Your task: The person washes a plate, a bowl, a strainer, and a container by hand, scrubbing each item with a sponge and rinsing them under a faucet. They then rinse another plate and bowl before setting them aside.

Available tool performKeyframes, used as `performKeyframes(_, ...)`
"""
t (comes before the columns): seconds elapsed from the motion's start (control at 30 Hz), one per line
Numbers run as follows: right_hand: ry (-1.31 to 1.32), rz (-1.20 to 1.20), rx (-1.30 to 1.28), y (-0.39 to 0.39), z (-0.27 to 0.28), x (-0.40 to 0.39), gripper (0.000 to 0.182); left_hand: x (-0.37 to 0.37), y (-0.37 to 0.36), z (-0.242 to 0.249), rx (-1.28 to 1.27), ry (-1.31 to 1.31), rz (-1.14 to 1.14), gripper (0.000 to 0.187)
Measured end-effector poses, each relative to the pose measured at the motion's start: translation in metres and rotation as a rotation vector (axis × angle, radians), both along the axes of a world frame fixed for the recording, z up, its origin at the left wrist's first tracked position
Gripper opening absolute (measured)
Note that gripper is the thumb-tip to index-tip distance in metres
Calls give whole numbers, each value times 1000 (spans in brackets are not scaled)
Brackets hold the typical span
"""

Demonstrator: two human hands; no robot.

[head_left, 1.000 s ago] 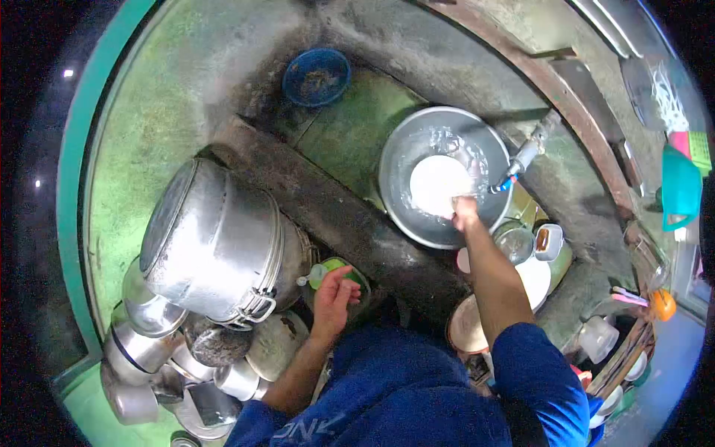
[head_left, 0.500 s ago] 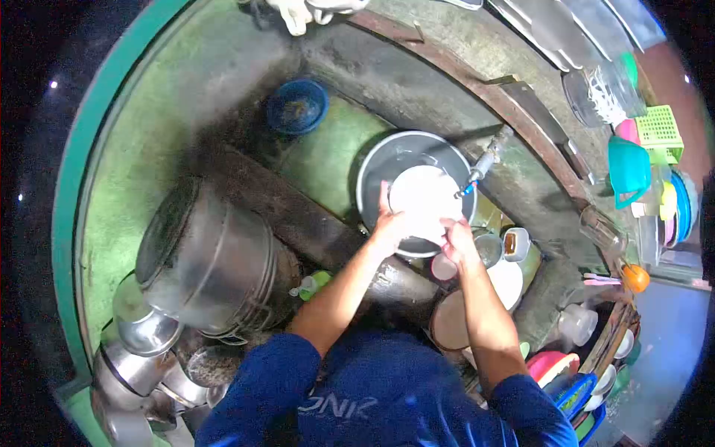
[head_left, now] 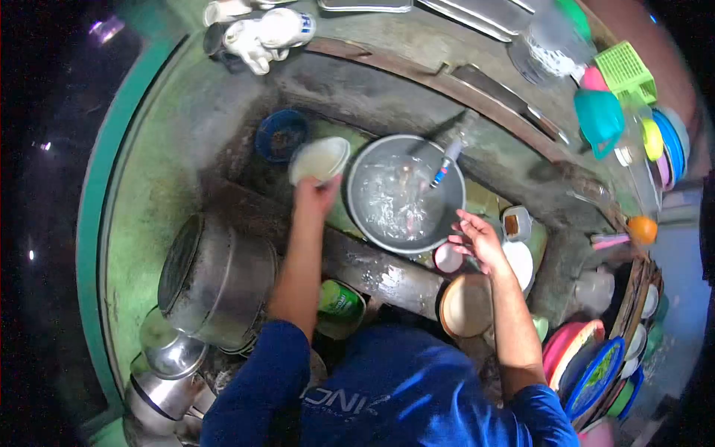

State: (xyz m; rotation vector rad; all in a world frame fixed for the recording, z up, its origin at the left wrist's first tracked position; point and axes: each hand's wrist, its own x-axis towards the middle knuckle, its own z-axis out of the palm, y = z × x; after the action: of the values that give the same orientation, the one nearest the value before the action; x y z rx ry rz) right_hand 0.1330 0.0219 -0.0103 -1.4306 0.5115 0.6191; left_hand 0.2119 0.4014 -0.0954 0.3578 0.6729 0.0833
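Observation:
My left hand [head_left: 318, 195] is closed on the edge of a white bowl [head_left: 322, 159], tilted over the floor to the left of the basin. Nothing is in my right hand [head_left: 478, 242], whose fingers are spread beside the right rim of the large grey basin [head_left: 355, 216]. Rippling water [head_left: 398, 205] fills the basin. Over its far right side points a faucet [head_left: 447, 162] with a blue tip. Close below my right hand stands a small pinkish-white cup [head_left: 447, 258].
A blue basin [head_left: 281, 135] sits at the back left. Large metal pots [head_left: 223, 276] crowd the left. On the right are a container with brown contents [head_left: 515, 223], a white plate [head_left: 520, 262] and a round tan lid [head_left: 467, 305]. A cleaver [head_left: 506, 97] lies along the far ledge.
Both hands held the white bowl over the basin. My left hand has carried it left, beyond the rim. My right hand has let go and moved slightly right.

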Motion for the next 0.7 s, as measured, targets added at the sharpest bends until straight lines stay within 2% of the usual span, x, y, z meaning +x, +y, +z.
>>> performKeyframes(0.07, 32, -27, -4, -32, -1, -26, 42, 38, 63, -81, 346, -50, -273, 49)
performKeyframes(0.13, 17, -42, -128, -55, 16, -58, 39, 27, 41, -31, 125, 93, 44, 54)
performKeyframes(0.17, 34, -86, -140, -73, 13, -73, 39, 18, 23, -17, 234, 173, 29, 58)
performKeyframes(0.2, 52, -131, -150, -91, 10, -89, 38, 7, 10, -18, 311, 166, -115, 63)
performKeyframes(0.33, 85, -269, -175, -145, 3, -146, 37, -29, -85, -28, 358, 109, -393, 70)
performKeyframes(0.4, 62, -287, -254, -158, 19, -164, 36, -38, -136, -4, 581, 136, -493, 71)
performKeyframes(0.43, 44, -290, -260, -170, 22, -173, 35, -35, -149, -19, 531, 25, -524, 71)
performKeyframes(0.5, -3, -324, -278, -191, 32, -196, 33, -27, -164, -29, 571, -23, -610, 70)
performKeyframes(0.53, -53, -335, -263, -208, 29, -210, 31, -25, -178, -29, 608, -67, -679, 69)
performKeyframes(0.57, -64, -369, -304, -219, 30, -222, 29, -31, -197, -5, 632, -34, -620, 68)
performKeyframes(0.6, -67, -409, -352, -233, 32, -233, 26, -28, -201, -25, 820, -12, -740, 69)
performKeyframes(0.63, -240, -380, -318, -248, 31, -245, 22, -42, -223, 18, 847, -102, -750, 68)
performKeyframes(0.67, -192, -485, -358, -262, 23, -256, 18, -40, -233, -9, 955, -229, -792, 74)
performKeyframes(0.7, -205, -582, -432, -269, 22, -269, 16, -55, -257, 8, 1090, -408, -797, 83)
